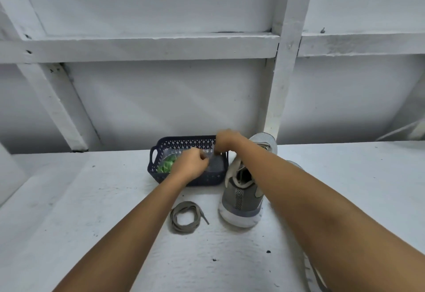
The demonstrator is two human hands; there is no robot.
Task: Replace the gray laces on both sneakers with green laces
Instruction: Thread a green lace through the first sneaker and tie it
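A dark blue basket (pixel 154 153) stands at the back of the white table. Inside it lie green laces (pixel 166 167) in a clear plastic bag (pixel 213 164). Both hands are over the basket. My left hand (pixel 189 164) pinches the bag's edge with curled fingers. My right hand (pixel 226 141) pinches the same bag a little higher. A grey sneaker (pixel 241 199) without laces stands right of the basket, heel toward me. A coiled grey lace (pixel 184 220) lies on the table in front of the basket. A second sneaker (pixel 264 141) shows partly behind my right arm.
A white wall with wooden beams (pixel 138 48) rises just behind the table. The white table surface (pixel 92 211) stretches left and right of the shoes. Another lace or shoe part (pixel 315 273) shows at the bottom right edge under my right forearm.
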